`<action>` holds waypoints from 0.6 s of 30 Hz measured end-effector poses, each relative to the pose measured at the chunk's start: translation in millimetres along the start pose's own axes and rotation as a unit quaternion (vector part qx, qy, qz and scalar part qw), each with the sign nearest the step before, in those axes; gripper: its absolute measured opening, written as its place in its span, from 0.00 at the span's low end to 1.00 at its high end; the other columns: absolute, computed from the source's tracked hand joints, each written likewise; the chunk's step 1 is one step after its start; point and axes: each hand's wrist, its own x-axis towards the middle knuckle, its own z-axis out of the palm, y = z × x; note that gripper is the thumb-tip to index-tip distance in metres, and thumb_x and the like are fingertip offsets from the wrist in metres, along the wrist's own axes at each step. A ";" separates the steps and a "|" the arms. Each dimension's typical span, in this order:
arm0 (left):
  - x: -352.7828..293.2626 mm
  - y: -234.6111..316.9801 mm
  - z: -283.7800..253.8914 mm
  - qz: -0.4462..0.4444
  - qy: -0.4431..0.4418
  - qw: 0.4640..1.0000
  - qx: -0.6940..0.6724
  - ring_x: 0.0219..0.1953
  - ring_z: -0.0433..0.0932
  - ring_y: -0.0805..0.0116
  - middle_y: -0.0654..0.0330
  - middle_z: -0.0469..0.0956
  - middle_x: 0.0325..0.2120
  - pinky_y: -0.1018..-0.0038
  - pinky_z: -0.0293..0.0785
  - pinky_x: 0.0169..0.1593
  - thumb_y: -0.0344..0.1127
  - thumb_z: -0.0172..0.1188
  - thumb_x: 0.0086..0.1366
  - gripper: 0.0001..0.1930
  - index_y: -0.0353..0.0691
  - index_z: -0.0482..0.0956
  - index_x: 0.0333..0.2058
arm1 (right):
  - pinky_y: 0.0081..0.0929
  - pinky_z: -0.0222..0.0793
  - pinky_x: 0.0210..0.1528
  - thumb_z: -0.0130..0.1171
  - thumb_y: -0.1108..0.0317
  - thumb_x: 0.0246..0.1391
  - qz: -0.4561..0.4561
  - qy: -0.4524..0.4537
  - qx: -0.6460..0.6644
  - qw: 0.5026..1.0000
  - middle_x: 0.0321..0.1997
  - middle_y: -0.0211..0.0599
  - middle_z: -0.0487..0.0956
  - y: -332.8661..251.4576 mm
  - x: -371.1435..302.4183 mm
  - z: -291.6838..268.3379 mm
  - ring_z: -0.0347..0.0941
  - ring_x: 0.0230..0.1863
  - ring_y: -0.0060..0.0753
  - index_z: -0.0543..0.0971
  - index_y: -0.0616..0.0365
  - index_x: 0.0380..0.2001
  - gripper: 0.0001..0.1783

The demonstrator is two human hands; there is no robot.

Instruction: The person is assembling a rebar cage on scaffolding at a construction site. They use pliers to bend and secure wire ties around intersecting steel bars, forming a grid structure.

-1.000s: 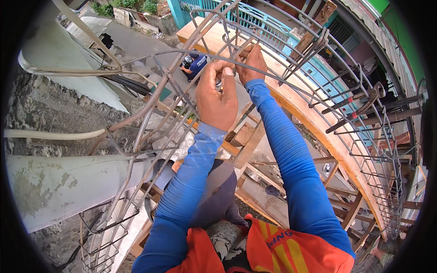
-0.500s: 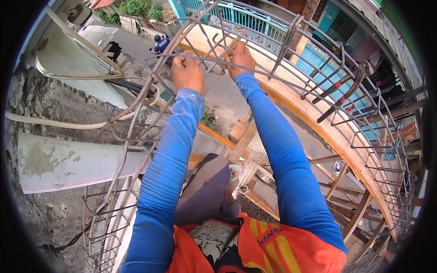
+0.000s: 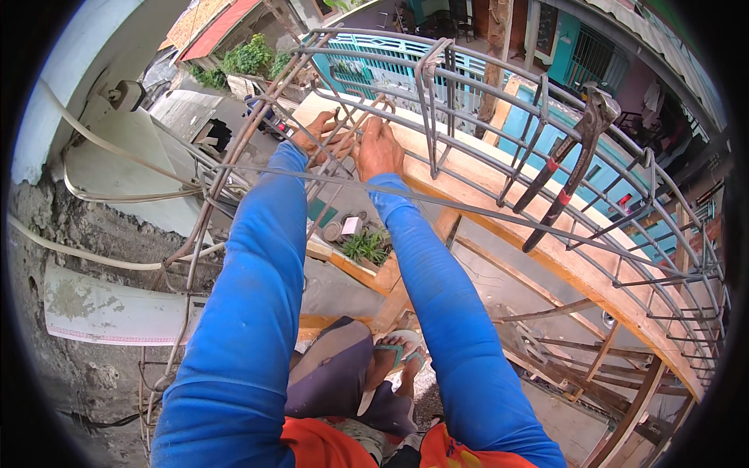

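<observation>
My left hand (image 3: 317, 132) reaches among the bars at the corner of a steel rebar cage (image 3: 437, 66), its fingers curled around a bar and partly hidden. Close beside it, my right hand (image 3: 380, 150) has its fingers bent closed on a rebar end by a hooked bar. What lies between the fingertips is too small to make out. A long thin steel rod (image 3: 437, 201) crosses over both forearms and runs to the right along the cage. Pincers (image 3: 573, 160) with black and red handles hang on the cage bars to the right.
A curved wooden formwork board (image 3: 499, 183) runs under the cage. Timber supports (image 3: 601, 355) stand below right. Pale cables (image 3: 101, 253) cross the rough wall at left. Far below are a potted plant (image 3: 365, 246) and the street. My sandalled feet (image 3: 398, 355) rest low down.
Both hands have let go of the long thin rod and moved past it to the cage corner. The rod now lies nearer, across my forearms. The view has shifted.
</observation>
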 end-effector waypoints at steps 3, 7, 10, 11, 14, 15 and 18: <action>-7.9 -0.7 -3.0 -0.019 -0.078 0.995 0.054 0.46 0.80 0.59 0.47 0.75 0.51 0.72 0.81 0.49 0.49 0.55 0.65 0.29 0.37 0.67 0.59 | 0.47 0.74 0.47 0.63 0.70 0.49 -0.004 -0.023 0.005 1.000 0.43 0.52 0.76 -1.3 -10.7 3.7 0.77 0.43 0.56 0.65 0.62 0.48 0.25; 5.0 -14.8 -35.4 0.023 -0.102 0.993 0.047 0.44 0.81 0.62 0.46 0.75 0.52 0.74 0.82 0.47 0.47 0.52 0.70 0.25 0.37 0.67 0.59 | 0.46 0.73 0.48 0.62 0.72 0.48 -0.008 -0.055 0.029 0.998 0.44 0.50 0.77 -10.8 -11.1 -3.8 0.75 0.47 0.54 0.65 0.65 0.49 0.26; -3.0 -8.0 -7.9 0.018 -0.087 0.992 0.083 0.41 0.81 0.65 0.48 0.76 0.50 0.73 0.82 0.45 0.50 0.52 0.71 0.24 0.37 0.69 0.56 | 0.45 0.72 0.49 0.62 0.73 0.48 -0.036 -0.037 0.016 0.999 0.42 0.49 0.79 -7.6 -6.5 -8.6 0.74 0.49 0.53 0.65 0.67 0.48 0.25; -1.6 -7.9 -6.6 0.006 -0.080 0.993 0.083 0.41 0.81 0.65 0.49 0.77 0.49 0.72 0.82 0.45 0.49 0.52 0.72 0.23 0.37 0.70 0.55 | 0.45 0.72 0.49 0.62 0.72 0.48 -0.034 -0.043 0.014 0.998 0.42 0.49 0.79 -9.2 -6.7 -9.8 0.74 0.49 0.53 0.65 0.67 0.48 0.26; 6.2 -2.9 -16.1 0.000 -0.098 0.994 0.051 0.39 0.81 0.66 0.54 0.78 0.43 0.70 0.82 0.44 0.41 0.51 0.73 0.16 0.36 0.71 0.52 | 0.46 0.72 0.48 0.63 0.71 0.48 -0.051 -0.030 0.017 0.998 0.40 0.50 0.79 -15.6 -7.8 -10.1 0.75 0.46 0.54 0.66 0.65 0.47 0.24; 9.8 -2.1 -19.7 -0.019 -0.119 0.991 0.056 0.39 0.81 0.65 0.54 0.78 0.43 0.70 0.82 0.44 0.40 0.51 0.73 0.16 0.36 0.70 0.52 | 0.46 0.72 0.47 0.64 0.71 0.48 -0.040 -0.037 0.011 0.998 0.39 0.50 0.78 -17.4 -10.4 -10.5 0.75 0.46 0.54 0.66 0.64 0.47 0.24; 15.5 4.6 -12.3 -0.043 -0.201 0.977 0.053 0.41 0.80 0.64 0.53 0.77 0.44 0.69 0.82 0.44 0.37 0.48 0.73 0.15 0.33 0.69 0.52 | 0.47 0.73 0.44 0.65 0.70 0.49 -0.039 -0.027 -0.002 0.999 0.36 0.50 0.77 -17.1 -8.1 -13.0 0.76 0.42 0.56 0.66 0.61 0.46 0.24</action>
